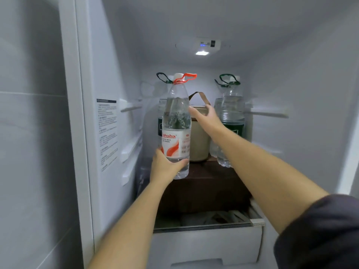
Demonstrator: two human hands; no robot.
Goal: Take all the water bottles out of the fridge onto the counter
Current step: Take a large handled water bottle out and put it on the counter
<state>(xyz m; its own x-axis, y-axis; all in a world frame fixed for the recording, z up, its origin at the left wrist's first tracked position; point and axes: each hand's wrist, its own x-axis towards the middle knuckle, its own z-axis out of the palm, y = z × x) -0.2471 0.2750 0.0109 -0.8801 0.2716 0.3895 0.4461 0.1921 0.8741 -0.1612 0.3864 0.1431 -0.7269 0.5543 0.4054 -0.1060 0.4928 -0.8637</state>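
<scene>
Left hand: fingers wrapped around the base of a clear plastic water bottle with a red-and-white label and red carry loop, held upright, clear of the dark brown shelf inside the white fridge. Right hand: fingers spread, gripping nothing, reaching between the held bottle and a clear green-labelled water bottle with a green handle standing at shelf right. A second green-handled clear bottle stands behind the held one. A beige container with a brown strap sits mid-shelf, behind the right hand.
</scene>
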